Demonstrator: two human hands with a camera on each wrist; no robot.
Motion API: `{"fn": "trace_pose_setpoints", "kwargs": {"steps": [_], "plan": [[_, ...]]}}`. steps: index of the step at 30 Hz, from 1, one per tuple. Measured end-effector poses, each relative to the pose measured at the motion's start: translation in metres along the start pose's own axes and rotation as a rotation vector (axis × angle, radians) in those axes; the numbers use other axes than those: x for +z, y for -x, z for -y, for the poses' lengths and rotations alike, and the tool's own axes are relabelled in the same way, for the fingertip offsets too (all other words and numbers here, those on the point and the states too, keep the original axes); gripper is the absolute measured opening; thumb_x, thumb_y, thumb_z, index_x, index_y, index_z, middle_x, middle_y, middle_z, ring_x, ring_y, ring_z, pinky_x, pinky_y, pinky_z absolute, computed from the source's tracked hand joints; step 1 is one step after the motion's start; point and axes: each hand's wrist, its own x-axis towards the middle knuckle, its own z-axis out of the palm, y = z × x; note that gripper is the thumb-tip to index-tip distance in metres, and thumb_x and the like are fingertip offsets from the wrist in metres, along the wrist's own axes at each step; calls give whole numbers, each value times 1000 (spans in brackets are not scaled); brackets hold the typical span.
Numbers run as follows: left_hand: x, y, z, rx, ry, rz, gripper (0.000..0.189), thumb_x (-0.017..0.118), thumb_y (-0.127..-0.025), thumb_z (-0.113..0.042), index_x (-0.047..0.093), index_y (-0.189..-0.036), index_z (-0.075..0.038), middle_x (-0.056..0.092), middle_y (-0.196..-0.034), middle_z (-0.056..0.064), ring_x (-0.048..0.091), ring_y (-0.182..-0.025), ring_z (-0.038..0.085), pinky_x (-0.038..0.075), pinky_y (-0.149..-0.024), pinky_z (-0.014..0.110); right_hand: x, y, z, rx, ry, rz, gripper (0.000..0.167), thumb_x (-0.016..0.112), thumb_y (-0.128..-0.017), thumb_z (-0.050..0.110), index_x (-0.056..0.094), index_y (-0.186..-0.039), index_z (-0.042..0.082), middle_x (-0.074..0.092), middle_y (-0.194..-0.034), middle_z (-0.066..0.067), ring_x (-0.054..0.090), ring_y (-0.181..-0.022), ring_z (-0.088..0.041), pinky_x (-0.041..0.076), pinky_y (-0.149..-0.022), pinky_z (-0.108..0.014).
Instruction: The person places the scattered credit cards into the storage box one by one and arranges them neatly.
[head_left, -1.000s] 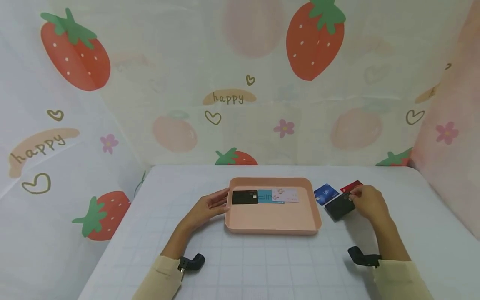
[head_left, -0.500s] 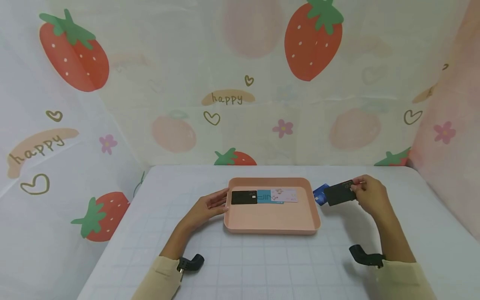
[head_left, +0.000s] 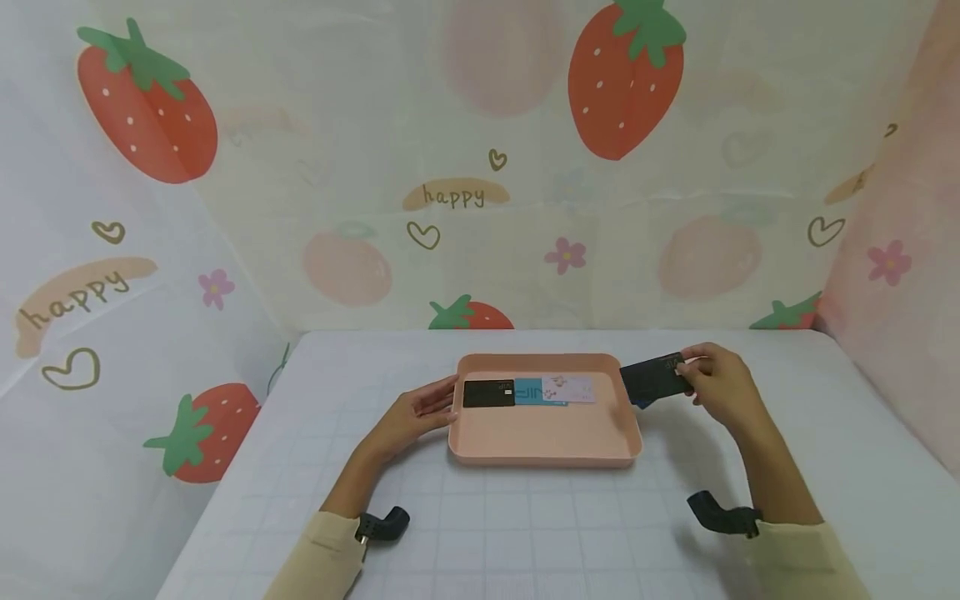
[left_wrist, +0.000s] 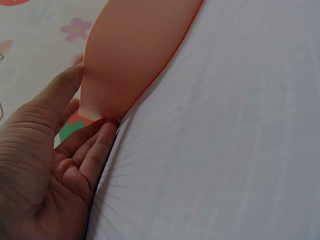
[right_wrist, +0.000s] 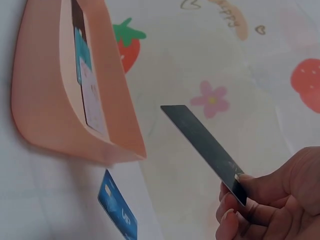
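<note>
My right hand [head_left: 722, 383] pinches a black card [head_left: 654, 377] by its right end, thumb on one face and fingers behind. The card is tilted beside the right rim of the pink tray [head_left: 540, 442]. In the right wrist view a blue VIP card [right_wrist: 118, 207] lies below it on the table; from the head it is mostly hidden. Inside the tray, a black card [head_left: 487, 393], a teal card [head_left: 528, 392] and a pale floral card [head_left: 570, 389] form an overlapping row. My left hand [head_left: 411, 418] touches the tray's left side with extended fingers and thumb.
The tray stands on a white table [head_left: 465, 533] with a faint grid. Behind it hangs a strawberry-print cloth [head_left: 360, 125], and a pinkish cloth [head_left: 915, 333] closes the right side. Dark camera mounts [head_left: 384, 525] are on both wrists.
My right hand has lifted the black card off the table and carried it left to the tray's rim, over the blue card. A red card has gone out of sight. My left hand stays put.
</note>
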Motion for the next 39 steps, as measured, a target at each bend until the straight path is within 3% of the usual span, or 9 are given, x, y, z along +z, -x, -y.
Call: {"fn": "trace_pose_setpoints", "kwargs": {"steps": [15,22,27,32,39], "plan": [[0,3,-3,-8,4,-1,67,69,-97,-5,38,-156,-3,40,-158,16,43,-143,35,47,-106,27,27,3,22,-8,-104,151,30,58,-102,7,56,-127,-10,71,-102,-26,62,-66,-23,51,-55,-28],[1,1,-4,7,-9,0,66,69,-97,-5,38,-156,-3,41,-158,18,44,-142,36,47,-106,28,41,3,28,17,-147,192,29,61,-102,8,56,-126,-8,73,-93,-18,66,-71,-30,57,-59,-28],[1,2,-2,-12,1,-1,66,69,-97,-6,38,-156,-4,40,-158,16,43,-142,35,48,-105,28,49,6,34,25,-150,226,29,61,-101,10,57,-125,-6,73,-88,-15,64,-69,-27,57,-61,-33],[2,3,-1,-11,-4,0,66,69,-97,-7,39,-156,-5,40,-159,15,42,-143,35,48,-105,27,59,9,38,5,-184,243,26,63,-100,7,58,-122,-7,73,-89,-16,60,-62,-20,58,-59,-32],[1,2,-4,-2,-16,1,66,69,-97,-8,39,-156,-4,41,-158,17,42,-142,36,48,-105,26,72,9,44,-31,-219,256,29,64,-98,5,58,-123,-9,73,-85,-13,67,-69,-28,59,-59,-28]]}}
